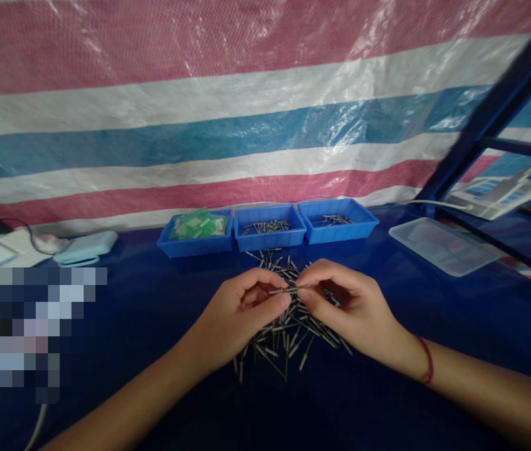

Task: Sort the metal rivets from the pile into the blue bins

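My left hand and my right hand meet above a loose pile of metal blind rivets. Between their fingertips lies one slim blind rivet, roughly level. Thumb and fingers of each hand pinch it, the left at its left part and the right near its right end. Part of the pile is hidden behind both hands. A dark red cord circles my right wrist.
Behind the pile stand three blue bins: the left bin holds green plastic packets, the middle bin and right bin hold rivets. A translucent lid lies at the right. A light blue case sits at the left.
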The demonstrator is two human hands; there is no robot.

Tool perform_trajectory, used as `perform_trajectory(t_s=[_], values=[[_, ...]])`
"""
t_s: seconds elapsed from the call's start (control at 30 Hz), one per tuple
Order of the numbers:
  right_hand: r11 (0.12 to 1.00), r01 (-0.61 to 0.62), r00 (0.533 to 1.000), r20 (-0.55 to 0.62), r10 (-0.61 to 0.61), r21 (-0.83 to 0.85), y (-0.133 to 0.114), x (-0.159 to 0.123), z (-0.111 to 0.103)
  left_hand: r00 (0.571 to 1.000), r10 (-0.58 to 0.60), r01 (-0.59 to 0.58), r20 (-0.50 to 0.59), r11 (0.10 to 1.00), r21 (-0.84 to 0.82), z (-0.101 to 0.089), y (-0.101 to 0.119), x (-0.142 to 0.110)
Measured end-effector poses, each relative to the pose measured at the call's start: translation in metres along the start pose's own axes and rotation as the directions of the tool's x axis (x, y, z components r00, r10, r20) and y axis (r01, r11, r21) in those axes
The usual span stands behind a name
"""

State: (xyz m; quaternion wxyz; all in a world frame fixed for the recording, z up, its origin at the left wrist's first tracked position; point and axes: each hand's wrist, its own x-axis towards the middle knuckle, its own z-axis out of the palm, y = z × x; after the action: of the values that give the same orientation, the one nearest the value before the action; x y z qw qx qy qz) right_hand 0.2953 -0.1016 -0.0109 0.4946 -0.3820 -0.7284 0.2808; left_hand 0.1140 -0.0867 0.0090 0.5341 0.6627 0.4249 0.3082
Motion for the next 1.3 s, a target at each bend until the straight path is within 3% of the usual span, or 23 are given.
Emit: perform_trajectory(t_s=[0.37,0.77,0.87,0.93,1.0,1.07,1.13,1.2,1.3], values=[[0.999,0.021,0.999,0.036,-0.020,-0.029,0.006,0.001,0.002,0.989,0.109,-0.103,-0.096,0.992,0.071,0.000,-0.001,-0.003],[0.998,0.041,0.994,0.102,-0.037,-0.041,0.006,0.000,0.007,0.984,0.111,-0.093,-0.136,0.987,0.133,0.001,-0.004,-0.004],[0.999,-0.015,0.999,0.042,0.016,-0.043,0.008,0.005,0.003,0.987,0.072,-0.058,-0.141,0.994,0.097,0.000,-0.005,-0.003],[0.994,-0.107,0.990,-0.098,0.104,-0.032,0.016,0.012,-0.003,0.988,0.051,-0.040,-0.149,0.997,0.073,0.000,-0.004,-0.002],[0.975,-0.219,0.933,-0.287,0.218,0.028,0.026,0.022,-0.014,0.986,0.043,-0.031,-0.160,0.997,0.076,0.000,-0.002,-0.002],[0.930,-0.339,0.829,-0.421,0.368,0.145,0.038,0.032,-0.026,0.985,0.052,-0.038,-0.162,0.995,0.093,0.000,0.000,-0.002],[0.845,-0.459,0.717,-0.448,0.534,0.273,0.047,0.041,-0.036,0.984,0.076,-0.056,-0.163,0.990,0.129,-0.002,0.000,-0.001],[0.774,-0.518,0.641,-0.434,0.633,0.363,0.053,0.045,-0.043,0.977,0.120,-0.079,-0.178,0.971,0.225,-0.008,-0.003,0.001],[0.733,-0.523,0.620,-0.396,0.678,0.436,0.054,0.044,-0.043,0.961,0.218,-0.116,-0.170,0.877,0.467,-0.024,-0.014,0.010]])
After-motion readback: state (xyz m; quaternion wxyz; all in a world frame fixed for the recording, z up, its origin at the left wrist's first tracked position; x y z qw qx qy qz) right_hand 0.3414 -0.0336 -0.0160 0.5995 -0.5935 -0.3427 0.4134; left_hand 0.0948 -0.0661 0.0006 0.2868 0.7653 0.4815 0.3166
